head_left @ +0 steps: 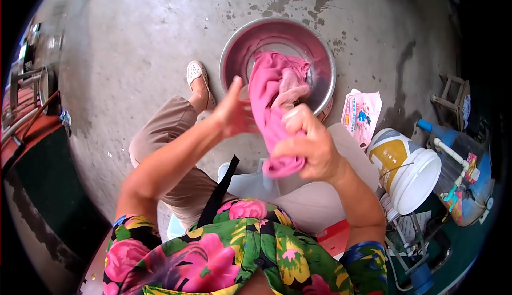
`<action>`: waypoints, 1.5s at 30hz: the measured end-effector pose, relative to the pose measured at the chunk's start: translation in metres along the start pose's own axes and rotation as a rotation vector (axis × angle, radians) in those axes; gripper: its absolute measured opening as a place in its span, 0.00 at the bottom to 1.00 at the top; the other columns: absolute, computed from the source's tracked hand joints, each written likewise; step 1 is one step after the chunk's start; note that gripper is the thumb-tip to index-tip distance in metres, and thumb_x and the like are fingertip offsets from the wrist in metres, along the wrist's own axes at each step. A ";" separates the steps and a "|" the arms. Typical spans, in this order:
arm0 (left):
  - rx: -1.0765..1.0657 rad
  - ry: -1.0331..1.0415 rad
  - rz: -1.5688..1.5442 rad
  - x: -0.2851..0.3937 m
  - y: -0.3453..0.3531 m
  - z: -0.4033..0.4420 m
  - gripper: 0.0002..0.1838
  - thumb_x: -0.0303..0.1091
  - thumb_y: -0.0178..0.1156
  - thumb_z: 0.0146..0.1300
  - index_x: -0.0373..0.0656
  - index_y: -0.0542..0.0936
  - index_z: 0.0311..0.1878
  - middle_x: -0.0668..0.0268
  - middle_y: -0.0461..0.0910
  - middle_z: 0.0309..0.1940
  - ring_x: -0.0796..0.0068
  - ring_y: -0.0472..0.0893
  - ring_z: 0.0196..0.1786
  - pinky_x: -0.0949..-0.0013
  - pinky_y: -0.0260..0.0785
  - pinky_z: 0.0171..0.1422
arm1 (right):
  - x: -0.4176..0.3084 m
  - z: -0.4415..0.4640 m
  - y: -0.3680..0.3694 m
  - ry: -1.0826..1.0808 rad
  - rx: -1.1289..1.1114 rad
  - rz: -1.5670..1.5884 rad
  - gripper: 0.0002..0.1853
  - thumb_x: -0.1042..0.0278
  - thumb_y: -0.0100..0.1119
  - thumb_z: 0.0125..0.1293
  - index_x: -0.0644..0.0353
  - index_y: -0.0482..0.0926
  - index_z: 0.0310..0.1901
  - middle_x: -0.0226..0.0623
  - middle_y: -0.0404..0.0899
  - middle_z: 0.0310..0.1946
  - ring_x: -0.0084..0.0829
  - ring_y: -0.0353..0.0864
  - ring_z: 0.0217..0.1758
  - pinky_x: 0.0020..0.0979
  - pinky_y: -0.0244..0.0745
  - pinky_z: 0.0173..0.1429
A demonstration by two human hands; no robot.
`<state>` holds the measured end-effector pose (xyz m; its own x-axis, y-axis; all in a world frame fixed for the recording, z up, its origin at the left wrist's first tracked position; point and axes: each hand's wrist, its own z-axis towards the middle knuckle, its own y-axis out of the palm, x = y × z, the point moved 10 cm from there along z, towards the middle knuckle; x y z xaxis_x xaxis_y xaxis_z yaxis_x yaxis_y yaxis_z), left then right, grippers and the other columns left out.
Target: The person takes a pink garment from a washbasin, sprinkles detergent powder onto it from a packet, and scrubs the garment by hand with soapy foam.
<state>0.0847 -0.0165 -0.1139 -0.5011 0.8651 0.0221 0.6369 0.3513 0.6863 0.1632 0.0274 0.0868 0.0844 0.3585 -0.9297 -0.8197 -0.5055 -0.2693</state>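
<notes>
- Gripping pink cloth [269, 84] in right hand [314, 145], fingers curled tightly round the bunched near end, with a loop sticking out below.
- Holding left hand [232, 113] spread, beside the cloth; cannot tell about contact, too blurred.
- Found cloth partly inside metal basin [320, 55], draped from there over the near rim towards the person.
- In hand, by judgement: lifting or working cloth at the basin's near rim, with right hand bearing the hold.
- Calls for a firm right-hand grip in any further move, plus closing left fingers for two-handed support; could slip or drag over the rim otherwise.
- Set basin down towards far edge of visible floor [133, 39], about midway across.
- Lying towards right edge: pink packet [362, 111] near basin, then tipped bucket [392, 156].
</notes>
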 end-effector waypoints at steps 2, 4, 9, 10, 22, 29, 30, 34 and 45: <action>-0.271 0.189 0.027 0.011 0.036 0.028 0.39 0.66 0.27 0.59 0.43 0.62 0.60 0.53 0.66 0.54 0.59 0.67 0.57 0.52 0.59 0.61 | -0.018 -0.001 0.011 -0.089 -0.083 0.113 0.11 0.76 0.61 0.35 0.56 0.74 0.25 0.33 0.61 0.26 0.34 0.65 0.32 0.31 0.66 0.39; -0.635 0.136 0.000 0.014 0.085 0.017 0.32 0.60 0.33 0.61 0.42 0.66 0.55 0.51 0.70 0.49 0.60 0.71 0.52 0.58 0.65 0.56 | -0.021 -0.002 0.013 -0.099 -0.165 0.096 0.10 0.76 0.60 0.34 0.56 0.73 0.24 0.34 0.61 0.27 0.35 0.66 0.32 0.31 0.66 0.38; 0.016 0.549 0.209 0.065 0.023 0.054 0.14 0.36 0.48 0.61 0.39 0.73 0.46 0.61 0.76 0.39 0.70 0.77 0.40 0.68 0.71 0.44 | 0.034 -0.027 0.024 0.161 -0.363 -0.152 0.09 0.80 0.55 0.37 0.58 0.71 0.24 0.38 0.64 0.27 0.38 0.68 0.37 0.33 0.67 0.39; 0.051 0.581 0.135 0.065 0.034 0.051 0.12 0.30 0.51 0.59 0.39 0.73 0.46 0.65 0.76 0.41 0.75 0.76 0.41 0.72 0.69 0.46 | 0.056 -0.036 0.024 0.261 -0.374 -0.185 0.09 0.82 0.54 0.39 0.58 0.71 0.24 0.39 0.65 0.28 0.39 0.68 0.38 0.33 0.67 0.40; 0.594 0.214 0.314 0.010 -0.151 0.097 0.26 0.38 0.49 0.61 0.44 0.57 0.61 0.60 0.64 0.53 0.59 0.71 0.50 0.56 0.64 0.53 | 0.116 -0.123 -0.148 0.822 0.176 -0.364 0.11 0.73 0.51 0.57 0.62 0.74 0.43 0.38 0.73 0.37 0.30 0.73 0.43 0.26 0.67 0.48; 0.504 0.306 0.375 0.001 -0.134 0.083 0.18 0.35 0.50 0.61 0.42 0.65 0.53 0.64 0.72 0.37 0.69 0.76 0.36 0.66 0.71 0.40 | 0.162 -0.430 -0.174 1.029 1.201 -0.107 0.10 0.65 0.49 0.62 0.63 0.72 0.39 0.31 0.72 0.24 0.22 0.71 0.22 0.25 0.71 0.26; 0.501 0.285 0.382 -0.004 -0.120 0.076 0.18 0.35 0.50 0.61 0.42 0.66 0.53 0.65 0.72 0.36 0.71 0.76 0.36 0.67 0.71 0.40 | 0.165 -0.447 -0.148 1.082 1.082 -0.211 0.11 0.66 0.49 0.61 0.64 0.74 0.39 0.34 0.74 0.27 0.28 0.74 0.26 0.30 0.73 0.32; 0.410 0.229 0.490 -0.024 -0.078 0.052 0.18 0.37 0.50 0.61 0.41 0.67 0.53 0.65 0.72 0.37 0.72 0.75 0.38 0.70 0.69 0.42 | 0.232 -0.481 -0.091 1.245 0.920 -0.557 0.19 0.65 0.53 0.56 0.67 0.68 0.47 0.46 0.73 0.40 0.40 0.73 0.43 0.35 0.69 0.47; 0.370 0.281 0.613 -0.031 -0.051 -0.004 0.16 0.40 0.50 0.61 0.43 0.70 0.49 0.67 0.74 0.37 0.75 0.75 0.37 0.72 0.68 0.42 | 0.221 -0.363 -0.196 1.131 0.991 -0.614 0.23 0.49 0.50 0.57 0.65 0.78 0.35 0.56 0.76 0.29 0.52 0.76 0.36 0.41 0.68 0.42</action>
<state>0.0653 -0.0625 -0.1468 -0.0939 0.8378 0.5378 0.9786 -0.0218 0.2048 0.5482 -0.0791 -0.1568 0.5031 -0.6502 -0.5693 -0.4931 0.3251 -0.8070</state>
